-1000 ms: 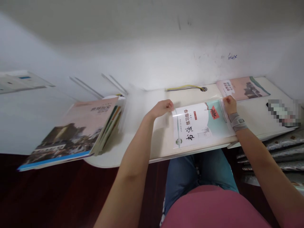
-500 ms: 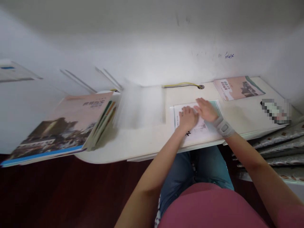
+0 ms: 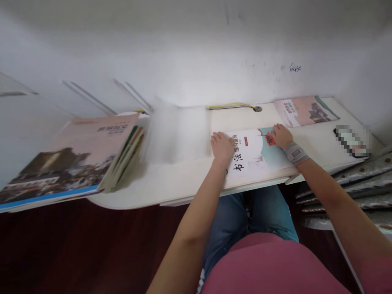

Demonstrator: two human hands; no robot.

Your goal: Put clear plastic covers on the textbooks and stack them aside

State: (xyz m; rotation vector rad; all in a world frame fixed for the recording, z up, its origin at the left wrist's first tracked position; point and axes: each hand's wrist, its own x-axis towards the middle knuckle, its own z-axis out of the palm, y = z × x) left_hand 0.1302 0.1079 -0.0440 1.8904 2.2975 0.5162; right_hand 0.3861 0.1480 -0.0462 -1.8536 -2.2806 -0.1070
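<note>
A white and teal workbook point(image 3: 255, 153) with black characters and a red mark lies flat on the white desk point(image 3: 183, 179) in front of me. My left hand point(image 3: 222, 148) presses flat on the book's left edge, fingers stretched out. My right hand point(image 3: 281, 135), with a grey wrist strap, lies flat on the book's upper right part, fingers down on the cover. Neither hand holds anything.
A stack of books point(image 3: 76, 157) with a pink-covered one on top sits at the desk's left. A pink booklet point(image 3: 306, 110) lies at the back right near a yellow cable point(image 3: 232, 107). A dark object point(image 3: 352, 141) rests at the right edge. The wall runs close behind.
Both hands were together at the middle of the cover; they have slid apart, the left to the left edge and the right to the upper right. Earlier they pinched the book's top corners.
</note>
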